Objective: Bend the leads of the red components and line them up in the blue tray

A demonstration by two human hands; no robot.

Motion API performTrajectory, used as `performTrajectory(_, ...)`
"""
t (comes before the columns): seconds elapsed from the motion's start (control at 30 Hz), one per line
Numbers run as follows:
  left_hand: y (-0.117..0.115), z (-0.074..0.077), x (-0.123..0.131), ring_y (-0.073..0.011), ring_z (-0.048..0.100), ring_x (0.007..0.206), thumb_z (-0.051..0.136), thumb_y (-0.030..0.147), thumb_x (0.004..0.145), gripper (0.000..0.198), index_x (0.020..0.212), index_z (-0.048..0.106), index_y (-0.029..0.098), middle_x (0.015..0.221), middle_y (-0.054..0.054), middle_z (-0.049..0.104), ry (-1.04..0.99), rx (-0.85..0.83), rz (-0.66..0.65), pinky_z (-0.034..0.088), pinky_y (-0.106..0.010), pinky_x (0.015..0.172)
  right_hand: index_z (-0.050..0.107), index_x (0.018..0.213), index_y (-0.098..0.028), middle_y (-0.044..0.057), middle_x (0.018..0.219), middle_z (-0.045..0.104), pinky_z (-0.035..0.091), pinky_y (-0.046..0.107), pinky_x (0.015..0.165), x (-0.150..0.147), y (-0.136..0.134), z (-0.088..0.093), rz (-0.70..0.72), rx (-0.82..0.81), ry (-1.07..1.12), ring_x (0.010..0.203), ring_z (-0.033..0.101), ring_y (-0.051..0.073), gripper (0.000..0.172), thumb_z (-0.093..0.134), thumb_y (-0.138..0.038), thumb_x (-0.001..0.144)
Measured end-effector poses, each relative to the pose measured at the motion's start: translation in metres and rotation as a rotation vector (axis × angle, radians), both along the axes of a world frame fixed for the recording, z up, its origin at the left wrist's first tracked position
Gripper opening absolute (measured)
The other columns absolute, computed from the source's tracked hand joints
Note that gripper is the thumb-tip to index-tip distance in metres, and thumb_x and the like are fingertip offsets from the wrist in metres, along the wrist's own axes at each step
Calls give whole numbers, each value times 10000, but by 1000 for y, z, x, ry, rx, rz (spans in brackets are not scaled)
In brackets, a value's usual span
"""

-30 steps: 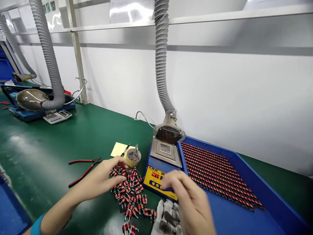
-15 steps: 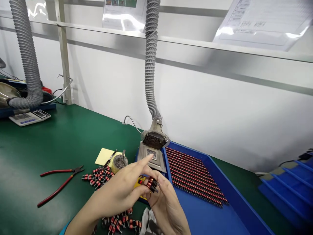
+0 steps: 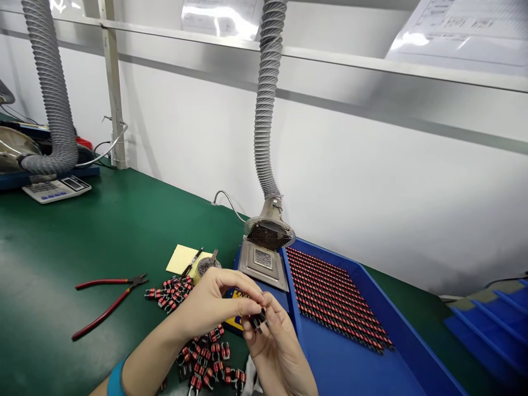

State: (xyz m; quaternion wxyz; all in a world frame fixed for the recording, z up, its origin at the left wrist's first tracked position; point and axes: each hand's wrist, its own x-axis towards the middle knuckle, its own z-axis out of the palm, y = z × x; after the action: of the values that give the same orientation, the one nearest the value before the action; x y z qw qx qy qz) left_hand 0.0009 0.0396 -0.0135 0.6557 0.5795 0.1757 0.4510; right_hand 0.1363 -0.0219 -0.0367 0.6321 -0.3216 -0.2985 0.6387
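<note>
Between the fingertips of both hands are small copper-red and black wire coils [image 3: 257, 320], mostly covered by the fingers. My left hand [image 3: 214, 302] pinches them from the left with thumb and forefinger. From the right, my right hand [image 3: 280, 344] closes its thumb and fingers on the same coils, palm turned up. Loose coils of the same kind lie in a heap [image 3: 204, 355] under my left forearm, and another pile [image 3: 173, 291] sits farther back. Behind the hands stands a solder pot [image 3: 263, 259] with a metal top plate, its yellow front label partly hidden.
A blue tray [image 3: 350, 366] on the right holds dense rows of coils. Over the solder pot hangs a fume hose [image 3: 268, 121] with a hood. Red-handled cutters [image 3: 109, 308] lie left on the green bench; a small jar [image 3: 206, 265] stands by yellow paper [image 3: 179, 258].
My left forefinger, stretched forward before, has bent down to the coils. The fingertips of both hands have closed together, covering more of them. The view has shifted slightly.
</note>
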Motion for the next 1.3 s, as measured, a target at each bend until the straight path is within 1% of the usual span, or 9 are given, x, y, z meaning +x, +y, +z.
performTrajectory(0.2, -2, -6, 8, -166, 667, 761, 796, 187, 684, 48, 673, 757, 162, 754, -53, 743, -79, -99, 60, 532, -262, 721, 666, 786, -227, 3, 816, 663, 548, 265, 640, -7, 2, 0, -91, -71, 25, 679, 628, 136, 226, 849, -283, 667)
performTrajectory(0.37, -16, -3, 20, -90, 622, 627, 795, 364, 722, 216, 663, 695, 182, 633, 19, 701, -286, -258, 212, 535, -250, 808, 661, 752, -234, 11, 829, 671, 535, 270, 681, -12, 1, -1, -110, -13, 36, 729, 632, 153, 252, 873, -282, 625)
performTrajectory(0.53, -15, 8, 4, -82, 666, 761, 806, 332, 724, 159, 688, 698, 221, 678, 57, 703, -516, -274, 441, 519, -184, 834, 684, 756, -220, -4, 841, 691, 510, 184, 595, -11, 0, 3, -101, -7, 100, 654, 629, 95, 219, 864, -275, 646)
performTrajectory(0.6, -16, 8, 1, -106, 665, 917, 753, 289, 784, 62, 828, 729, 253, 861, 38, 741, -318, -173, 377, 490, -199, 902, 693, 779, -236, -14, 897, 694, 512, 149, 616, -10, 0, 3, -134, -18, 153, 717, 652, 88, 216, 864, -262, 649)
performTrajectory(0.7, -24, 3, 8, -169, 532, 1219, 660, 220, 850, 344, 1174, 641, 332, 1253, 20, 642, 70, -14, 122, 381, -294, 1068, 704, 829, -270, -29, 902, 676, 536, 167, 716, -11, 0, 0, -184, 4, 189, 787, 657, 96, 284, 885, -288, 611)
performTrajectory(0.77, -30, -1, 14, -193, 478, 1271, 611, 228, 883, 420, 1278, 555, 359, 1340, 15, 577, 183, 43, 61, 338, -345, 1100, 705, 870, -280, -27, 877, 659, 540, 201, 754, -9, 0, -2, -216, 25, 147, 801, 649, 107, 311, 878, -338, 618)
performTrajectory(0.93, -34, 0, 15, -173, 624, 995, 627, 254, 873, 529, 1354, 408, 286, 1048, -23, 665, -20, -144, -87, 463, -335, 922, 680, 773, -251, -17, 764, 611, 522, 203, 661, 16, -1, 2, -369, 290, -218, 705, 607, 113, 140, 778, -346, 743)
performTrajectory(1.1, -32, 9, 5, -141, 632, 925, 673, 102, 776, 756, 1405, 307, 309, 937, 24, 663, 107, -205, -241, 461, -273, 832, 742, 938, -256, 1, 703, 572, 464, 235, 601, 37, -8, 6, -94, 353, -511, 593, 537, 112, 209, 698, -414, 808)
performTrajectory(1.3, -34, 10, 3, -169, 618, 957, 704, 125, 729, 796, 1417, 350, 310, 939, 17, 670, 329, -18, -246, 449, -304, 873, 638, 607, -179, -28, 552, 453, 376, 215, 518, 30, -12, 11, -114, 203, -318, 524, 423, 93, 273, 716, -355, 800)
